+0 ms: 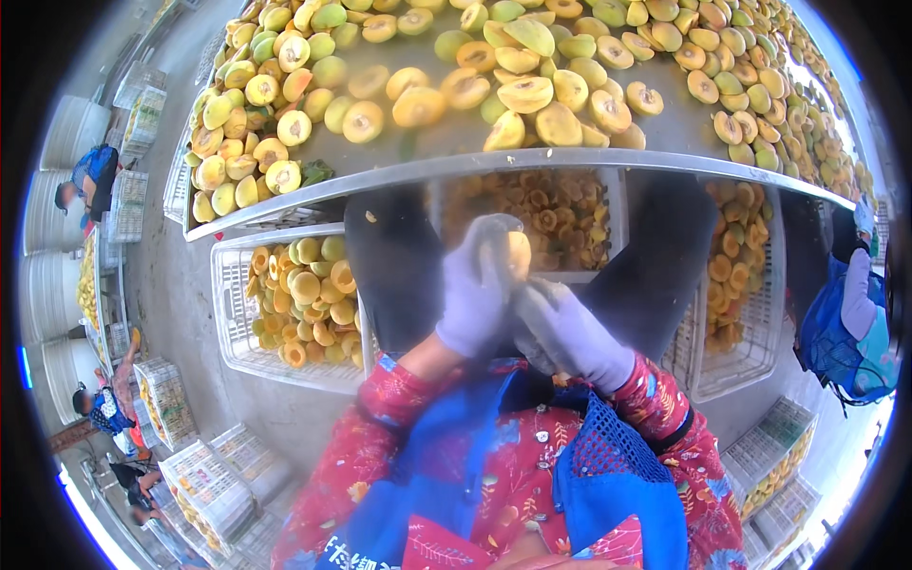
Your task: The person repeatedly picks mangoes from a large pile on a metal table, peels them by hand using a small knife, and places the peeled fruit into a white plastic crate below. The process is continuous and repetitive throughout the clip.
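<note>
My left hand (pixel 475 285), in a white work glove with a grey coated palm, is closed around a yellow peach half (pixel 518 255) above my lap. Beside it and a little lower, my right hand (pixel 563 328), gloved the same way, has its fingers curled close to the fruit; whether it grips a small tool is hidden by blur and the glove. Beyond my hands lies a metal sorting table (pixel 456 165) covered with many cut peach halves (pixel 526 94), some showing brown pit hollows.
Plastic crates of peach halves stand below the table: one at left (pixel 228 306), one between my knees (pixel 616 214), one at right (pixel 769 342). A co-worker in a blue vest (pixel 841 320) works at right. Stacked crates (pixel 206 484) and more people are at left.
</note>
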A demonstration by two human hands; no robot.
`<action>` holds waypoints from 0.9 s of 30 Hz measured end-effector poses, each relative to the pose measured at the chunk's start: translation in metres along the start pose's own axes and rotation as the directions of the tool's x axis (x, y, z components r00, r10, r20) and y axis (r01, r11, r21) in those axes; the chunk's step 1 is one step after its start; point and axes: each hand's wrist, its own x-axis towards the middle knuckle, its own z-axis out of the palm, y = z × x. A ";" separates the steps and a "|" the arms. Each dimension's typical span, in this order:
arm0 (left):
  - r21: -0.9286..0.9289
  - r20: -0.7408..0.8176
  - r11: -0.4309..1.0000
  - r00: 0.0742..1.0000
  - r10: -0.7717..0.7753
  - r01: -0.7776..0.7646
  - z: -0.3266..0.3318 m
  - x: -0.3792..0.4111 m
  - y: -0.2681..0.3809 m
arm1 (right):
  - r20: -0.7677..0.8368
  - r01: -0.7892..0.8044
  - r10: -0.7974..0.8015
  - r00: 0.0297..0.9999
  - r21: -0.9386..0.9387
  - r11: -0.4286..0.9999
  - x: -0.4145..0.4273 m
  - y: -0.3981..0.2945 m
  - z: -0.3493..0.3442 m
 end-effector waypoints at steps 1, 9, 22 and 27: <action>0.021 0.003 0.998 0.999 0.053 -0.053 0.000 0.001 -0.004 | 0.221 -0.406 0.346 0.912 0.363 0.839 -0.004 -0.012 -0.003; -0.111 0.154 0.981 0.973 0.173 -0.157 0.001 0.012 -0.029 | 0.648 -0.667 -0.161 0.745 0.730 -0.149 0.006 0.049 -0.008; -0.169 -0.547 0.978 0.814 -0.195 0.121 -0.145 -0.007 -0.080 | 0.458 -0.494 -0.265 0.848 0.866 -0.082 0.016 0.064 -0.033; 0.814 -0.352 0.548 0.914 0.202 0.193 -0.154 0.040 0.012 | 0.466 -0.471 -0.084 0.881 0.880 -0.059 0.019 0.062 -0.027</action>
